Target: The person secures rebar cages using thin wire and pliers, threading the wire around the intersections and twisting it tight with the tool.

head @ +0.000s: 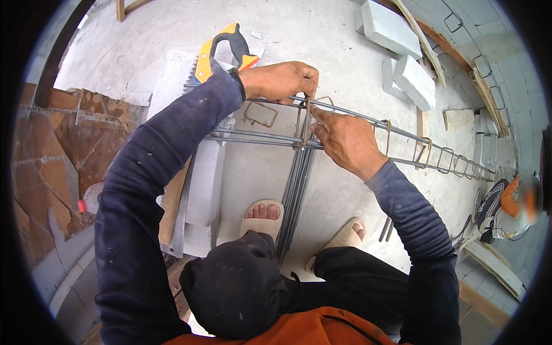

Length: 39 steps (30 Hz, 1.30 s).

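A long rebar cage [267, 137] of thin steel bars with wire stirrups runs across in front of me, out to the far right. The curled fingers of my left hand [282, 81] pinch the top of a rusty rectangular stirrup [307, 123] where it meets the upper bars; whether tie wire is between the fingertips is hidden. From the right, my right hand [348, 141] holds the same stirrup's side between index finger and thumb. A loose bent stirrup [261, 114] shows behind the bars. Below the cage, a bundle of straight steel bars [296, 202] lies between my sandalled feet.
A yellow-and-black-handled handsaw [207, 56] lies beyond my left forearm. Pale blocks [202, 189] support the cage at left, beside a wooden board [174, 202]. More blocks [390, 28] stand at upper right. Another person [506, 207] is at far right. A plastic bottle [91, 198] sits left.
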Each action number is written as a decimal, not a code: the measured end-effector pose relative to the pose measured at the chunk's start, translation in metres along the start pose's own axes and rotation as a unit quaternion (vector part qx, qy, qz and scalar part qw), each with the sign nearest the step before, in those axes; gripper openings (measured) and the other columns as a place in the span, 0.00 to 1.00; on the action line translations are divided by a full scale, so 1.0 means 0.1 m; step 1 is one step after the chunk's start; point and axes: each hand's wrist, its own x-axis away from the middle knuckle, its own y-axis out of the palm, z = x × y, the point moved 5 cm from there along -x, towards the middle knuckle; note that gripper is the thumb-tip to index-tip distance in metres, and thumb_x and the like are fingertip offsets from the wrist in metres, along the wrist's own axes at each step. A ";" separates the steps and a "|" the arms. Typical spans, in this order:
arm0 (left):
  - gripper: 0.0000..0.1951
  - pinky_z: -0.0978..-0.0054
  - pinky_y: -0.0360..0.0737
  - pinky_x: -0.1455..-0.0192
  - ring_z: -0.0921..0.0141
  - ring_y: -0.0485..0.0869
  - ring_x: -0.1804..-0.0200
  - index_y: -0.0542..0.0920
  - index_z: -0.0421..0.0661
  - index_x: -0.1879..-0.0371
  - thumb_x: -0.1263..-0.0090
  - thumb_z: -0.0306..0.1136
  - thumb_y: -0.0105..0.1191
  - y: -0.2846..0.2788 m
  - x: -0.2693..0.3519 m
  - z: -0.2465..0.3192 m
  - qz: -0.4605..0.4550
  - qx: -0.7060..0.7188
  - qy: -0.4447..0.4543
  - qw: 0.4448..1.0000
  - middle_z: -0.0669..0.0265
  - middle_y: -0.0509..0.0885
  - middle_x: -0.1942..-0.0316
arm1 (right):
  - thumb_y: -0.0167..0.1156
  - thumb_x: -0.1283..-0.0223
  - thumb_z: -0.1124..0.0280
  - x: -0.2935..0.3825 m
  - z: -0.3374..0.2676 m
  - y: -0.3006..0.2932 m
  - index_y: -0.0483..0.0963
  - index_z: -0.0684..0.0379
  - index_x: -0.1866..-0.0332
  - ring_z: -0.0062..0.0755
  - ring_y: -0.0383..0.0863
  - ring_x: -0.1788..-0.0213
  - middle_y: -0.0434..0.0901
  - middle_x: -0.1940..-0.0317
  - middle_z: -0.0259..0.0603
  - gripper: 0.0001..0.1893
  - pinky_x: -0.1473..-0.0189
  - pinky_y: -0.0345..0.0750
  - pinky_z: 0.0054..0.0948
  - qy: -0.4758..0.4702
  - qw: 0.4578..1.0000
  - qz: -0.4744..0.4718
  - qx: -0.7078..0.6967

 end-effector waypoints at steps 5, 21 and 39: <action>0.07 0.78 0.59 0.80 0.82 0.62 0.82 0.79 0.47 0.60 0.20 0.36 0.57 -0.02 0.02 0.00 0.011 0.000 -0.006 1.000 0.76 0.75 0.74 | 0.68 0.29 0.61 -0.14 -0.01 0.04 0.86 0.62 0.45 0.52 0.91 0.59 0.88 0.66 0.54 0.17 0.49 0.85 0.47 0.091 0.975 -0.094 -0.182; 0.23 0.71 0.81 0.59 0.71 0.87 0.58 0.88 0.42 0.42 0.27 0.46 0.63 -0.04 0.24 0.17 0.082 -0.164 0.035 0.982 0.61 0.91 0.57 | 0.70 0.32 0.66 -0.56 -0.15 -0.80 0.87 0.59 0.50 0.50 0.91 0.56 0.89 0.60 0.45 0.12 0.52 0.87 0.46 -0.154 0.976 0.095 0.120; 0.11 0.75 0.86 0.61 0.74 0.88 0.57 0.84 0.41 0.50 0.22 0.34 0.64 -0.08 0.22 -0.01 0.153 -0.042 0.028 0.987 0.63 0.92 0.59 | 0.69 0.31 0.60 -0.30 0.23 0.05 0.92 0.60 0.51 0.39 0.92 0.52 0.93 0.56 0.49 0.15 0.46 0.84 0.36 0.136 0.908 0.129 -0.375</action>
